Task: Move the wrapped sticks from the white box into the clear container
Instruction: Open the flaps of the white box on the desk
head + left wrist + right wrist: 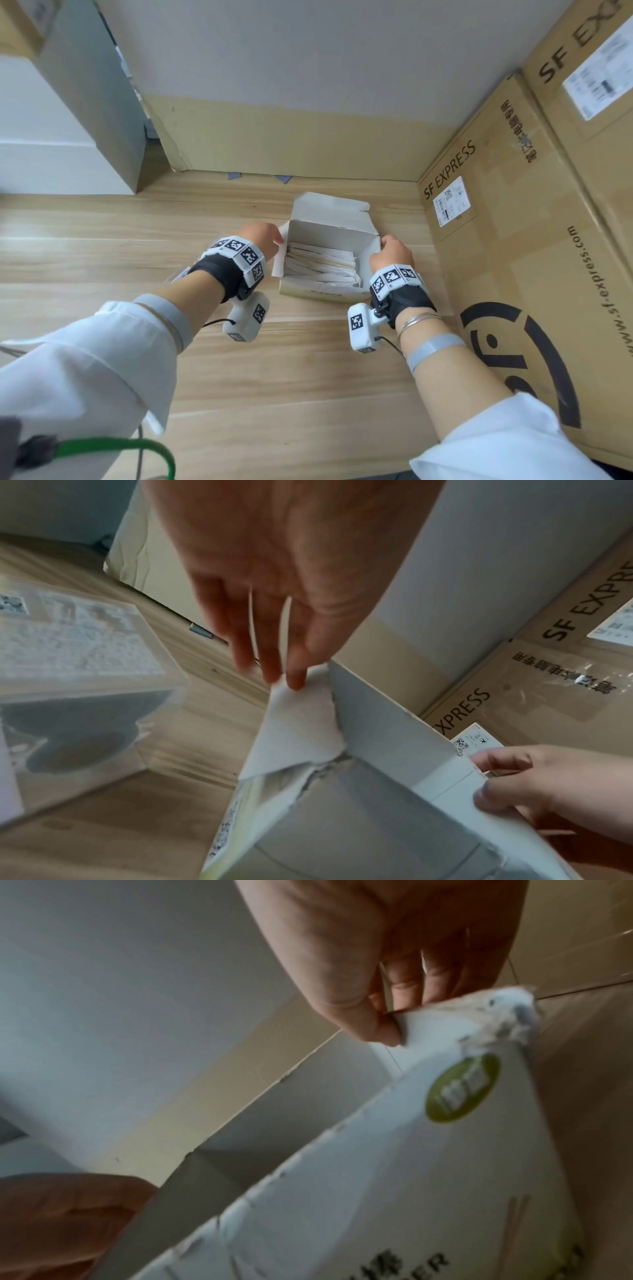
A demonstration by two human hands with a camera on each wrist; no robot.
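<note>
Low in the head view two forearms in white sleeves reach up the frame over a wooden tabletop [274, 394], each wrist strapped with a black band and marker-covered camera block. Just above them, right of the frame's middle, the white box [329, 291] stands open on the wood, its lid flap tipped back toward the top of the picture. Inside lie the wrapped sticks [322, 262], a pale stack running across the box, none of them lifted out.

The left hand [262, 236] is at the box's left edge; the left wrist view shows its fingertips [296, 680] pinching the folded side flap [301, 723], a narrow grip on thin card. The right hand [394, 251] is at the right edge, and the right wrist view shows thumb and fingers curled and nipping the torn corner of the box wall [445, 1031], above a green oval label [462, 1088].

At the left of the left wrist view, a clear container [78, 696] sits on the wood, blurred, well apart from the box.

Filling the right side of the head view are stacked brown cartons [531, 240] printed SF EXPRESS; beyond the box, along the top, a pale wall
</note>
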